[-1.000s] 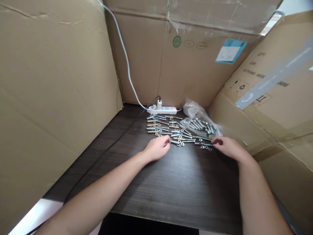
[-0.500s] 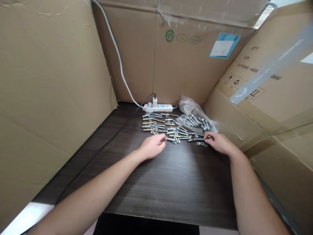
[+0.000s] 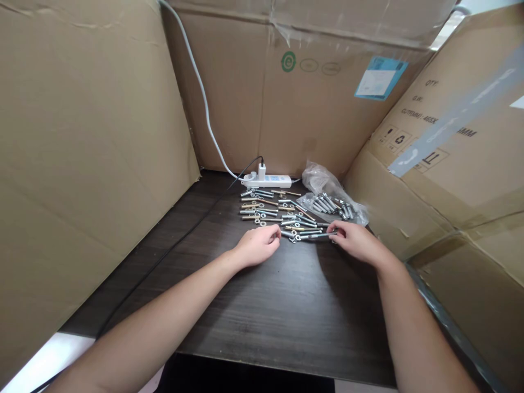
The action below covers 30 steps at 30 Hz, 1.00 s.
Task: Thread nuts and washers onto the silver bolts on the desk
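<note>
Several metal bolts with loose washers and nuts (image 3: 278, 213) lie spread on a dark wooden table (image 3: 286, 305). My right hand (image 3: 356, 241) pinches the end of one long bolt (image 3: 317, 236) that lies at the near edge of the spread. My left hand (image 3: 260, 244) rests on the table with its fingers curled, its fingertips close to a small washer beside the bolts. I cannot make out anything inside the left hand.
A clear plastic bag (image 3: 331, 196) with more bolts lies at the back right. A white power strip (image 3: 268, 180) with a white cable and a black cable sits at the back. Tall cardboard boxes (image 3: 82, 136) wall the table on the left, back and right.
My right hand has slid left along the near edge of the spread and closed on a long bolt. My left hand has hardly moved.
</note>
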Available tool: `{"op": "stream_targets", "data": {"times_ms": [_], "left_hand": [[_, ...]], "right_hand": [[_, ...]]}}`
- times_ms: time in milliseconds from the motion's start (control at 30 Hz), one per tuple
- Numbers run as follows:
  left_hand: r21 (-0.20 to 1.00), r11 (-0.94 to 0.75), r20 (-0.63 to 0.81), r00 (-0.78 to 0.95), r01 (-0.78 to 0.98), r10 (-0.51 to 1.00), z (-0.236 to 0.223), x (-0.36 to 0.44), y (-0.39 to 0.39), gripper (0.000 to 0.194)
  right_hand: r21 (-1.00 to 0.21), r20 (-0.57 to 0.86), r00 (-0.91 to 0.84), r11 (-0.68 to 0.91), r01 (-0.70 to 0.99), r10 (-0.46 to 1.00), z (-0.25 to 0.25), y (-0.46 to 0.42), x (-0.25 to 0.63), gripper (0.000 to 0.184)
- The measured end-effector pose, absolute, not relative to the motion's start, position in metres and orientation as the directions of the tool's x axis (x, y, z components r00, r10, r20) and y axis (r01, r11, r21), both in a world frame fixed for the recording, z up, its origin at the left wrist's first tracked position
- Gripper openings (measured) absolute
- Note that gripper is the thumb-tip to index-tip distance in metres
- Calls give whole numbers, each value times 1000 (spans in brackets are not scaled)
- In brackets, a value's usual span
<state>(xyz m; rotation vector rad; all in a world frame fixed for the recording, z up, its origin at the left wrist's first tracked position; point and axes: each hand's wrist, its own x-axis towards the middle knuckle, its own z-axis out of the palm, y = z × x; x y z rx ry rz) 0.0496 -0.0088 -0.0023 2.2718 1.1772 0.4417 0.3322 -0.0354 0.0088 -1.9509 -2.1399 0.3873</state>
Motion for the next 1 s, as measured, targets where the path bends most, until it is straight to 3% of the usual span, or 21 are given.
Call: {"op": "stream_targets", "data": {"times_ms": [133,267,400,467,700,1000], "left_hand": [[588,-478,34,570,653,821,-1,50,-10,14],[600,-467,37,561,650,827,-1,50,-10,14],[656,-469,78,565,592,822,-3,50,-10,14],[694,-475,109,574,540,811,-4,50,-10,16],[730,-523,121,670,439,732,-7,50,-15,22],[721,-535,78,716,440,694,-12,51,-12,29]], "right_hand": [[-379,-18,-114,99,920,993,12,-37,327,18],[-560,2,-90,75,825,996,14,-37,333,23],[-868,-9,-153,69,492,988,13,-38,319,31],[-952,-9,-207,55,302,978,9,-38,298,31],[-992,80,-298,104,65,951,-11,-47,225,29],[-985,126,-229,150,90,965,-16,-54,209,30]]}}
